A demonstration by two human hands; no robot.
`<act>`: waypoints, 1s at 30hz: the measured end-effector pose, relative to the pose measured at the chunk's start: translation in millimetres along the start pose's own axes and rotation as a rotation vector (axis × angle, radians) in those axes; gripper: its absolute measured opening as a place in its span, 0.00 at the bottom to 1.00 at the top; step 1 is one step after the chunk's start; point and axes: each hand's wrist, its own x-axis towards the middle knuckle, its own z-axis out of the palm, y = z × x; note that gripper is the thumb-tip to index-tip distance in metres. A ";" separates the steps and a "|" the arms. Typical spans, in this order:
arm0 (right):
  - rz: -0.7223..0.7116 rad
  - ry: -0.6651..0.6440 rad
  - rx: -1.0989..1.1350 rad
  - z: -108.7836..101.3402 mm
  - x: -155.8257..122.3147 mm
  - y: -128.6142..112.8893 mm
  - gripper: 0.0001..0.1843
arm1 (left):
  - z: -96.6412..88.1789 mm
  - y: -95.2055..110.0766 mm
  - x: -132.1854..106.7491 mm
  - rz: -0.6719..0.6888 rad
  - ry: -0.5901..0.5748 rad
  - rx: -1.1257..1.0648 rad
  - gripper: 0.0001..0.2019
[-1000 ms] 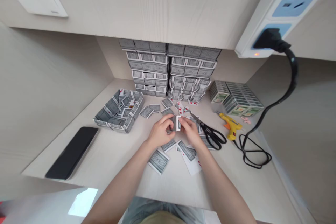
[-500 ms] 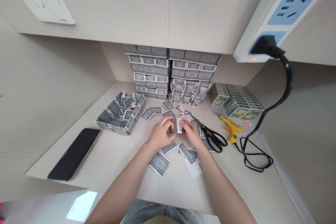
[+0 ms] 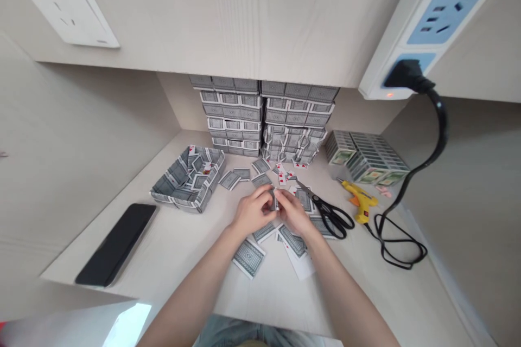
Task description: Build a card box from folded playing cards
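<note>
Between my two hands is a grey-backed playing card (image 3: 275, 201), mostly covered by the fingers. My left hand (image 3: 253, 210) is closed around its left side. My right hand (image 3: 291, 211) pinches the right side with thumb and fingers. Loose playing cards (image 3: 249, 258) lie around the hands, some back up, some showing red hearts (image 3: 281, 174). Just right of my right hand, black-handled scissors (image 3: 331, 216) rest on the table with their blades towards the far cards.
A basket built of cards (image 3: 195, 203) holds loose pieces at the left, behind a black phone (image 3: 116, 244). Stacked card-built boxes (image 3: 234, 127) stand at the back. A yellow glue gun (image 3: 360, 200), its black cord (image 3: 401, 244) and boxed packs (image 3: 366, 157) are at the right.
Both hands have come closer together over the card, covering more of it. Its white edge, facing me before, is now largely hidden. The camera view has shifted slightly.
</note>
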 end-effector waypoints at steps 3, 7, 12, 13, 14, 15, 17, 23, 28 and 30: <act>0.015 -0.005 0.103 1.2 -0.6 -1.9 0.17 | -3.9 4.7 -0.1 0.001 -0.008 -0.076 0.04; -0.049 0.063 0.080 -2.8 0.6 -3.7 0.21 | -8.8 9.5 0.8 -0.017 -0.037 -0.322 0.07; -0.166 0.105 0.006 -7.7 3.4 -4.0 0.25 | -7.2 2.4 8.3 -0.294 0.046 -0.712 0.15; -0.194 0.103 -0.032 -8.1 3.2 -4.5 0.24 | -7.0 0.4 10.1 -0.408 0.040 -0.808 0.17; -0.220 0.097 -0.071 -8.2 2.7 -5.1 0.24 | -7.3 -1.2 11.7 -0.517 -0.001 -0.905 0.20; -0.241 0.088 -0.103 -8.0 1.8 -5.9 0.23 | -8.1 -2.3 12.9 -0.603 -0.065 -0.995 0.21; -0.269 0.063 -0.137 -7.0 -0.6 -7.2 0.24 | -11.1 -2.5 13.7 -0.694 -0.213 -1.134 0.24; -0.322 -0.038 -0.199 -3.5 -4.6 -5.6 0.27 | -20.2 0.7 10.0 -0.660 -0.442 -1.288 0.19; -0.283 0.043 -0.178 -4.1 -1.7 -3.2 0.30 | -20.2 -4.5 12.6 -0.582 -0.258 -1.347 0.15; -0.240 0.116 -0.122 -5.1 0.1 -2.7 0.26 | -16.3 -8.9 14.4 -0.537 -0.112 -1.301 0.17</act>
